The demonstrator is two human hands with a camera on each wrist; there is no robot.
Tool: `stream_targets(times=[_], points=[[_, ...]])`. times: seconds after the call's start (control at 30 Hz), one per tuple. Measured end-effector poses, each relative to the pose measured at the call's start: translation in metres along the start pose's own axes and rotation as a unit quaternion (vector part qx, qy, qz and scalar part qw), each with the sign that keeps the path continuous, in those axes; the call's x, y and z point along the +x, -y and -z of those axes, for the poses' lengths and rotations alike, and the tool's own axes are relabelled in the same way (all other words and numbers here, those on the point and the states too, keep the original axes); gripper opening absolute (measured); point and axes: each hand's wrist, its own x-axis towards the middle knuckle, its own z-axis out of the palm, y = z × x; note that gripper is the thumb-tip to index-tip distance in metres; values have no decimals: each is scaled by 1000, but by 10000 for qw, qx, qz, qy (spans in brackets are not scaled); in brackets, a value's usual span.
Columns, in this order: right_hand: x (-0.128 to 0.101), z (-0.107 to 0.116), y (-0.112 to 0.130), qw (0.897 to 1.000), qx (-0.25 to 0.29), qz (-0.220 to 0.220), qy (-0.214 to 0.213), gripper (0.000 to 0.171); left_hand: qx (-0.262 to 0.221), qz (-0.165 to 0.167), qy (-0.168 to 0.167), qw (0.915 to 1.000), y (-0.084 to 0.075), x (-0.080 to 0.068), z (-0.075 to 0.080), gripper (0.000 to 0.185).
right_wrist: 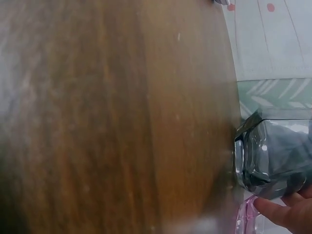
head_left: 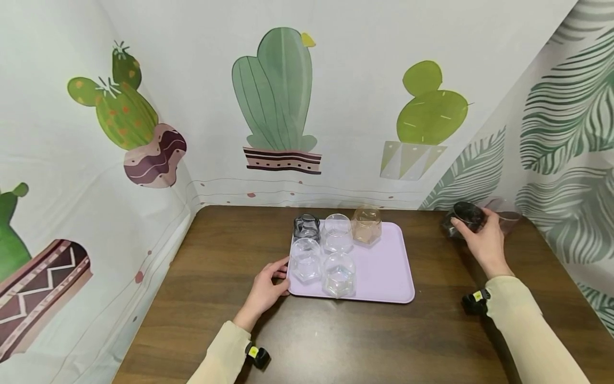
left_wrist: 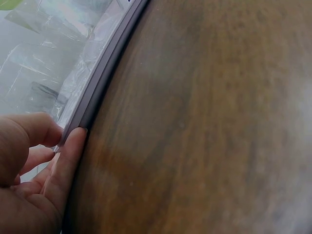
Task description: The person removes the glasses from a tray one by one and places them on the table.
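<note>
**Glass tumbler in right hand, left hand steadies tray**

Smoky grey glass (head_left: 464, 217) sits at the far right of the wooden table (head_left: 336, 330), well apart from the lilac tray (head_left: 384, 266). Right hand (head_left: 484, 242) has fingers curled round its side and rim. Glass looks tilted, mouth toward the camera. Likely light, rigid, breakable, and slick on its faceted walls; safest hold is round the body with thumb opposite fingers, not by the rim alone. Right wrist view shows the glass (right_wrist: 273, 156) close up with fingertips (right_wrist: 287, 214) under it.

Left hand (head_left: 266, 288) pinches the tray's near-left edge; left wrist view shows thumb and fingers (left_wrist: 68, 156) on the rim (left_wrist: 97, 92).

Five glasses stand on the tray: dark one (head_left: 307, 226), three clear (head_left: 337, 232) (head_left: 305, 260) (head_left: 339, 273), and an amber one (head_left: 366, 225).

Hard to read: a pinkish glass (head_left: 506, 216) behind the right hand is mostly hidden, and whether it touches the grey one cannot be told. Both wrist views are blurred and cut off.
</note>
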Motion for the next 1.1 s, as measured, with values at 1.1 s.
stream_targets(times=[1.1], points=[[-23,10,11,9988,-304,120,-364,73,65,-57,34,10000,-3,-3,1,60]])
